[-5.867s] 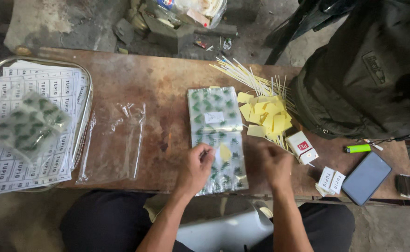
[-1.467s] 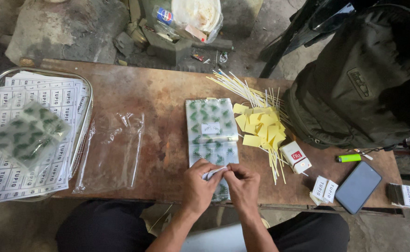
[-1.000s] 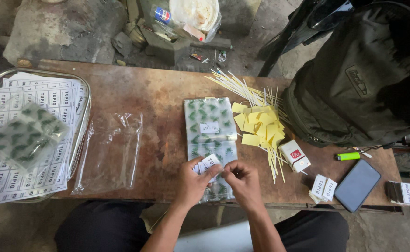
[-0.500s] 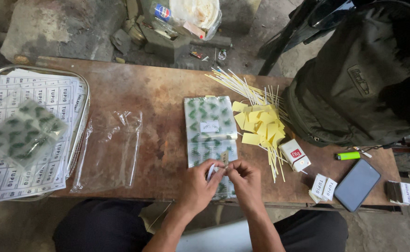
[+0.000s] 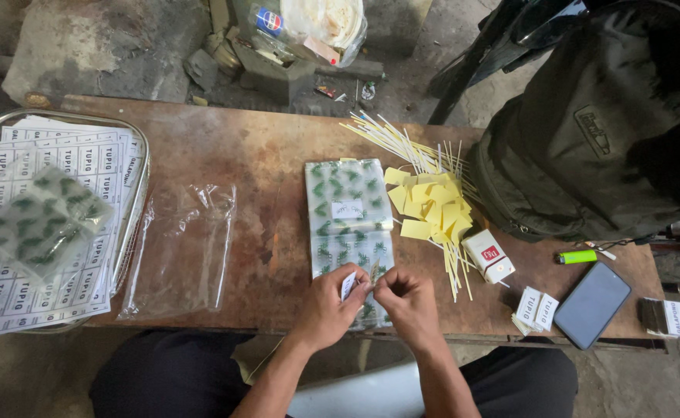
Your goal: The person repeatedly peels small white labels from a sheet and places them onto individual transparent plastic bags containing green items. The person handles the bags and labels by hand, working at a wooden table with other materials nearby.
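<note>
My left hand (image 5: 330, 303) pinches a small white paper label (image 5: 348, 285) near the front edge of the brown wooden table (image 5: 263, 162). My right hand (image 5: 406, 300) sits close beside it, fingertips closed on a thin pale stick (image 5: 374, 271) that stands between the two hands. Both hands hover over the near end of a stack of clear packets with green leaf print (image 5: 348, 213). A white label lies on top of that stack.
Yellow paper squares (image 5: 431, 207) and pale sticks (image 5: 402, 143) lie right of the packets. Empty clear bags (image 5: 181, 248) lie left. A wire tray (image 5: 135, 205) at far left holds printed sheets and packets. A small white box (image 5: 488, 255), green lighter (image 5: 576, 256), phone (image 5: 594, 304) and dark backpack (image 5: 611, 131) are at right.
My hands came together at the table's front edge. The left hand picked up a white label and the right hand took a thin stick; the two now meet over the packets.
</note>
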